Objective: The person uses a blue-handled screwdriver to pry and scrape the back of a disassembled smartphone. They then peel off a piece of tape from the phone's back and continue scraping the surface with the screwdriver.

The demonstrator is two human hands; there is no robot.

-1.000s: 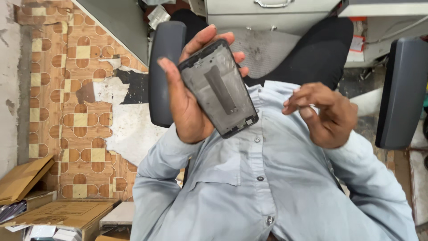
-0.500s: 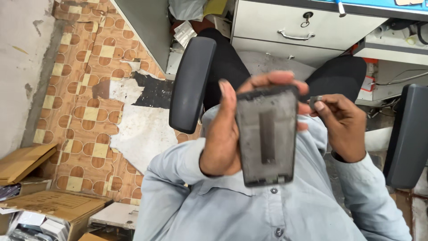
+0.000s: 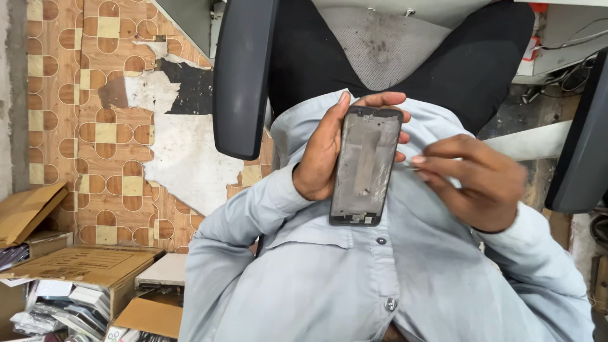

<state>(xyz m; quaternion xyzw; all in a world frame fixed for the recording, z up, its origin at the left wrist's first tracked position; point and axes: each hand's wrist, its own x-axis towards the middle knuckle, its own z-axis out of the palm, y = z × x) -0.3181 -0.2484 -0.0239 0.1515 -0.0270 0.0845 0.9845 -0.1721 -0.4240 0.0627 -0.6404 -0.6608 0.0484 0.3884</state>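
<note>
The left hand point(image 3: 323, 155) grasps a dark grey rectangular phone frame with a bare metal inner plate point(image 3: 366, 166), thumb along the frame's left edge and fingertips curling round its top and right edge. The frame stands nearly upright in the view, tilted slightly, its open inner face turned to the camera, held in the air in front of the person's pale blue buttoned shirt point(image 3: 354, 285).

The right hand point(image 3: 472, 180) is pinched closed, thumb and forefinger pressed together on a thin, pale, sliver-like piece point(image 3: 405, 168) whose tip lies just beside the frame's right edge. What that piece is cannot be told; it is too small and blurred.

Behind the hands lie the person's black trousers point(image 3: 304, 50), with a speckled grey floor patch point(image 3: 380, 44) between the legs. A black padded chair armrest point(image 3: 244, 76) stands to the left of the frame, and a second black armrest point(image 3: 586, 139) sits at the right edge. The floor point(image 3: 82, 126) at left is brown and cream patterned covering, torn away to a white patch point(image 3: 174, 164). In the lower left corner are brown cardboard boxes point(image 3: 82, 269) holding small packaged items.
</note>
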